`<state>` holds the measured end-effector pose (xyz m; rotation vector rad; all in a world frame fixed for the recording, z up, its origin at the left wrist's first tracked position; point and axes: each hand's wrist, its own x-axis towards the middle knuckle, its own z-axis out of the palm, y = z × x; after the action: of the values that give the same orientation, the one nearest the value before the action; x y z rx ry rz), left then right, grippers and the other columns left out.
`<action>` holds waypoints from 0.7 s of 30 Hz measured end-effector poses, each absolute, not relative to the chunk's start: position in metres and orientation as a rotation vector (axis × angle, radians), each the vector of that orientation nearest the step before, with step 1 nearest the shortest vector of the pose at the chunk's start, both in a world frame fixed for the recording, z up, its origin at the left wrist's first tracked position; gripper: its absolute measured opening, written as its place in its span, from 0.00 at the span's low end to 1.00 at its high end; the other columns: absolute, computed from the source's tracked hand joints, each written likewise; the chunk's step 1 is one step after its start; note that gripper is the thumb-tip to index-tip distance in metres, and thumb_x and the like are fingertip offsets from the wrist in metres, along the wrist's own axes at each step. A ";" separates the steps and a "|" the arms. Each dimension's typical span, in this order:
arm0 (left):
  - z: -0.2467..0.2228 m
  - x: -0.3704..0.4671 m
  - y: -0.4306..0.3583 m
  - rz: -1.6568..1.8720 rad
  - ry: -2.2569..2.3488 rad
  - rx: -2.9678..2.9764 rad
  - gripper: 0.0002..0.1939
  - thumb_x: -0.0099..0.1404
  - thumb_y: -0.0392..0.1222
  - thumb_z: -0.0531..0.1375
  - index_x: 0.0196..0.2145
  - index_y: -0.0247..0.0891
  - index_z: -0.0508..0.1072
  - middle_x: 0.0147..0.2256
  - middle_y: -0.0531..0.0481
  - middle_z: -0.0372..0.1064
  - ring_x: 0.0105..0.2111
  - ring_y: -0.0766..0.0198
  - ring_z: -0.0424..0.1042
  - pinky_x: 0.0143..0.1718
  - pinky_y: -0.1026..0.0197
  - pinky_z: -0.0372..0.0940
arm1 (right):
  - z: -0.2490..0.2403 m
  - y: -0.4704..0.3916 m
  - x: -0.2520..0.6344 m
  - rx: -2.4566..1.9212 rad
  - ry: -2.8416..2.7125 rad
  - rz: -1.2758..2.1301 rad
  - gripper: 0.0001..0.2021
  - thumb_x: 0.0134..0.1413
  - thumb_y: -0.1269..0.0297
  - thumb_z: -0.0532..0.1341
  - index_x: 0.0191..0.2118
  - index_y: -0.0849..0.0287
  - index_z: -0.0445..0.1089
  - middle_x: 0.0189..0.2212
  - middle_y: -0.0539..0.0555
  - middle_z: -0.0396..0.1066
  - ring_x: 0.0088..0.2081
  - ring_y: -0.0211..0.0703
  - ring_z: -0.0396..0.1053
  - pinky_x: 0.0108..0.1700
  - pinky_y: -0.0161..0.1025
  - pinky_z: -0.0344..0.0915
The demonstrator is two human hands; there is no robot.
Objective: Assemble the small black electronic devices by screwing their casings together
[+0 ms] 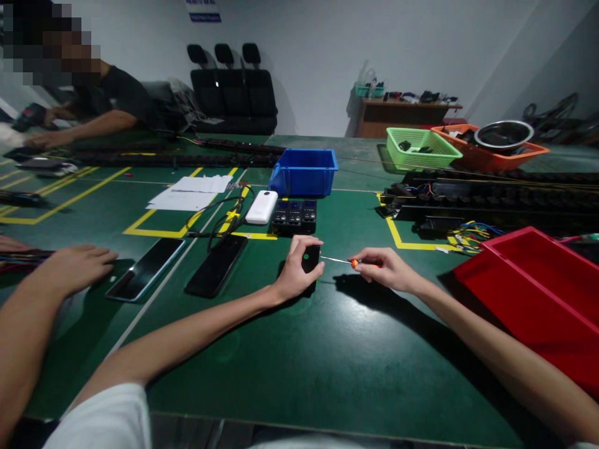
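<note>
Near the middle of the green table, my left hand [298, 272] grips a small black part [310, 259] by its edges, holding it upright. My right hand [384, 268] is closed on the orange handle of a screwdriver [337, 260]. Its thin shaft points left, with the tip at the right edge of the black part; whether it touches cannot be made out. Behind my left hand lie several black modules [294, 215] side by side, next to a white power bank [262, 207]. A black phone [216, 266] rests to the left of my left hand.
A blue bin [306, 171] stands behind the modules, a red bin [533, 299] at the right. Black rails with wires [468, 196] lie back right. Another person's hand [79, 268] is at the left, beside a second phone [146, 269]. A person [116, 106] works back left.
</note>
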<state>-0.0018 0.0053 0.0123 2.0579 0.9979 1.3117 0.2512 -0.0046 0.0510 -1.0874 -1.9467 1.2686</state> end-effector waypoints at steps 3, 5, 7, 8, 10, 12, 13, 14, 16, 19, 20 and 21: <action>0.013 -0.001 0.005 1.278 1.014 2.014 0.18 0.60 0.37 0.61 0.49 0.43 0.66 0.46 0.47 0.61 0.50 0.57 0.64 0.54 0.51 0.61 | 0.050 -0.005 0.253 -1.080 -2.011 1.130 0.18 0.57 0.53 0.62 0.44 0.64 0.74 0.25 0.51 0.71 0.24 0.36 0.66 0.27 0.33 0.63; 0.013 -0.001 0.005 1.257 1.032 1.980 0.18 0.61 0.38 0.61 0.49 0.43 0.66 0.45 0.47 0.61 0.48 0.57 0.65 0.52 0.52 0.62 | 0.049 -0.006 0.255 -1.068 -2.068 1.015 0.17 0.57 0.54 0.61 0.45 0.63 0.74 0.32 0.55 0.75 0.26 0.38 0.70 0.30 0.35 0.66; 0.014 0.000 0.004 1.234 1.056 1.965 0.17 0.61 0.38 0.60 0.49 0.42 0.66 0.44 0.47 0.61 0.46 0.58 0.65 0.51 0.53 0.62 | 0.046 -0.005 0.257 -1.035 -2.135 0.870 0.16 0.58 0.56 0.61 0.45 0.61 0.75 0.38 0.59 0.77 0.31 0.42 0.74 0.35 0.38 0.69; 0.014 0.001 0.004 1.221 1.066 1.964 0.17 0.61 0.38 0.60 0.49 0.42 0.66 0.44 0.48 0.61 0.46 0.58 0.66 0.51 0.54 0.62 | 0.044 -0.004 0.258 -1.016 -2.165 0.792 0.15 0.58 0.57 0.61 0.45 0.60 0.75 0.40 0.59 0.77 0.35 0.44 0.75 0.39 0.40 0.69; 0.016 0.001 0.003 1.196 1.080 1.969 0.17 0.61 0.37 0.60 0.48 0.43 0.67 0.44 0.48 0.61 0.46 0.59 0.65 0.51 0.54 0.61 | 0.040 -0.002 0.261 -0.992 -2.214 0.662 0.13 0.59 0.58 0.62 0.46 0.58 0.76 0.41 0.59 0.78 0.38 0.46 0.75 0.41 0.41 0.69; 0.017 0.001 0.002 1.178 1.081 1.977 0.17 0.61 0.37 0.60 0.48 0.43 0.67 0.45 0.48 0.61 0.47 0.59 0.65 0.52 0.54 0.61 | 0.038 -0.001 0.263 -0.997 -2.249 0.569 0.13 0.59 0.60 0.62 0.47 0.56 0.76 0.39 0.58 0.78 0.34 0.44 0.75 0.38 0.39 0.68; 0.018 0.001 0.002 1.171 1.080 1.980 0.17 0.61 0.36 0.60 0.49 0.43 0.67 0.45 0.48 0.61 0.47 0.59 0.65 0.52 0.54 0.61 | 0.037 -0.001 0.263 -1.000 -2.247 0.546 0.14 0.59 0.60 0.62 0.48 0.56 0.76 0.37 0.58 0.78 0.33 0.43 0.75 0.37 0.39 0.68; 0.018 0.001 0.002 1.165 1.079 1.981 0.17 0.61 0.36 0.59 0.49 0.44 0.67 0.45 0.48 0.62 0.47 0.59 0.65 0.53 0.54 0.61 | 0.037 -0.001 0.262 -1.002 -2.232 0.546 0.14 0.58 0.60 0.62 0.48 0.56 0.76 0.36 0.57 0.78 0.32 0.43 0.74 0.36 0.39 0.67; 0.019 0.001 0.003 1.153 1.075 1.980 0.18 0.61 0.36 0.59 0.50 0.44 0.68 0.45 0.48 0.62 0.47 0.59 0.66 0.53 0.54 0.61 | 0.038 -0.002 0.259 -1.009 -2.148 0.617 0.13 0.57 0.59 0.63 0.47 0.56 0.77 0.36 0.57 0.78 0.34 0.44 0.74 0.38 0.39 0.68; 0.019 0.001 0.003 1.138 1.074 1.979 0.18 0.62 0.36 0.59 0.50 0.44 0.67 0.45 0.48 0.62 0.46 0.59 0.66 0.52 0.54 0.62 | 0.037 -0.003 0.251 -1.071 -1.894 0.826 0.12 0.51 0.58 0.68 0.40 0.58 0.78 0.36 0.57 0.77 0.36 0.44 0.74 0.38 0.40 0.68; 0.019 0.001 0.002 1.137 1.080 1.982 0.18 0.61 0.36 0.59 0.50 0.44 0.67 0.45 0.48 0.62 0.46 0.59 0.66 0.53 0.54 0.62 | 0.035 -0.003 0.249 -1.098 -1.766 0.902 0.12 0.48 0.57 0.69 0.37 0.59 0.78 0.35 0.57 0.77 0.33 0.43 0.73 0.34 0.38 0.68; 0.019 0.001 0.002 1.141 1.089 1.988 0.18 0.61 0.36 0.59 0.50 0.43 0.67 0.45 0.48 0.62 0.47 0.59 0.66 0.53 0.54 0.62 | 0.034 -0.002 0.247 -1.116 -1.618 0.991 0.12 0.48 0.57 0.69 0.36 0.60 0.77 0.34 0.55 0.76 0.28 0.40 0.72 0.29 0.36 0.67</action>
<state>0.0011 0.0021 0.0195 1.9881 1.0894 1.1408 0.2470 -0.0022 0.0337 -1.1160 -1.6175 0.9909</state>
